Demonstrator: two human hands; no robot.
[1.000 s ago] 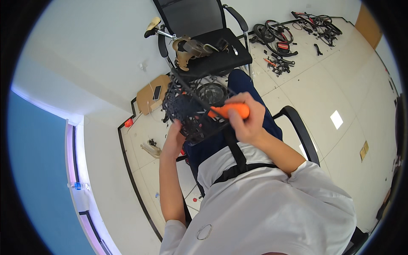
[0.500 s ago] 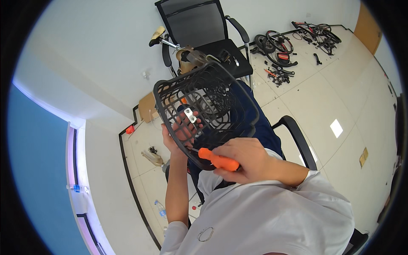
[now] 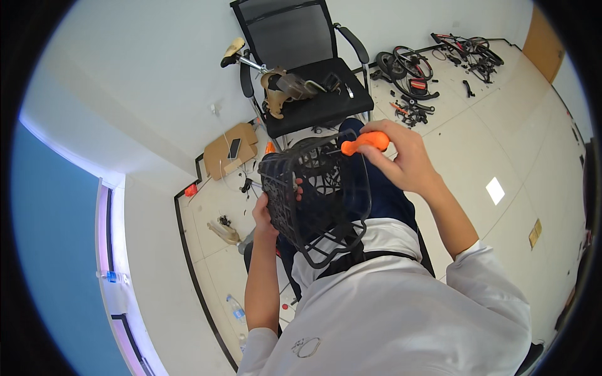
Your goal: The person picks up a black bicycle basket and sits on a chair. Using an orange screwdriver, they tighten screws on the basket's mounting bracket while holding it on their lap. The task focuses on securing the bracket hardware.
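A black grid bicycle basket (image 3: 276,188) is tilted above my lap, its open side turned toward the right. My left hand (image 3: 263,213) grips its left wall, with fingertips showing through the grid beside a small silver piece. In my right hand (image 3: 406,156) is a screwdriver (image 3: 370,143) with an orange handle. Its thin shaft points left, over the basket's far upper rim. Whether the tip touches anything is hidden by the dark grid.
Facing me is a black mesh office chair (image 3: 307,103) with a bicycle saddle (image 3: 234,49) on a post and other parts. A phone (image 3: 234,148) rests on flattened cardboard (image 3: 219,164). Bicycle parts (image 3: 411,84) litter the floor at the far right. A plastic bottle (image 3: 236,309) lies at left.
The basket has been turned and tipped, and the silver plate seen through its grid is now mostly hidden. My right hand has moved the screwdriver from the near rim up to the far right.
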